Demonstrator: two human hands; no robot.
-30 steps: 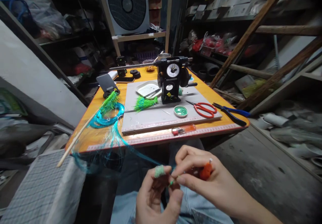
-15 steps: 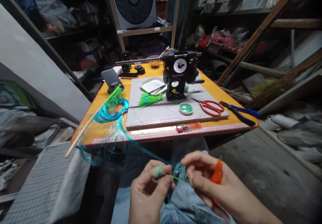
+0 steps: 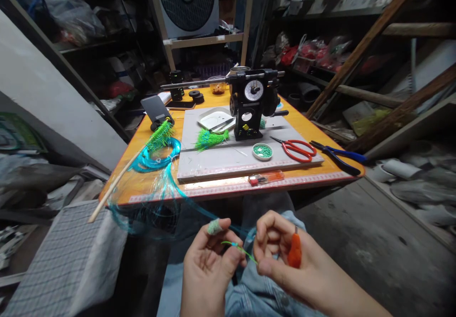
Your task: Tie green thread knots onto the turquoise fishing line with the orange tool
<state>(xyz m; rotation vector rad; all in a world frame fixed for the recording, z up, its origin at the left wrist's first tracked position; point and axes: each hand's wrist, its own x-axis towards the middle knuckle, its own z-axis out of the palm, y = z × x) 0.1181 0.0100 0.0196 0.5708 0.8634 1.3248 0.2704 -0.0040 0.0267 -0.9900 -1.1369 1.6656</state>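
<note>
Above my lap, my left hand point(image 3: 212, 265) has its index finger raised, with a pale green wrap point(image 3: 214, 227) round it. Its thumb and another finger close about a short green line point(image 3: 245, 252) that carries a small blue knot or bead point(image 3: 235, 244). One tip of the line sticks out free to the left. My right hand point(image 3: 281, 255) pinches the other end between thumb and forefinger. An orange-handled tool point(image 3: 294, 251) with a thin metal tip is tucked in the same hand; its lower part is hidden.
On the orange table point(image 3: 142, 139) stands a black winding machine point(image 3: 248, 110). Near it lie red scissors point(image 3: 298, 151), blue-handled pliers point(image 3: 338, 156), a dish of green beads point(image 3: 262, 151) and a green bundle point(image 3: 211, 138). Blue strands point(image 3: 192, 205) hang over the front edge.
My left index finger has lifted away from the thumb, baring the line's blue spot and free tip. My right hand has shifted slightly left, the orange tool still in it.
</note>
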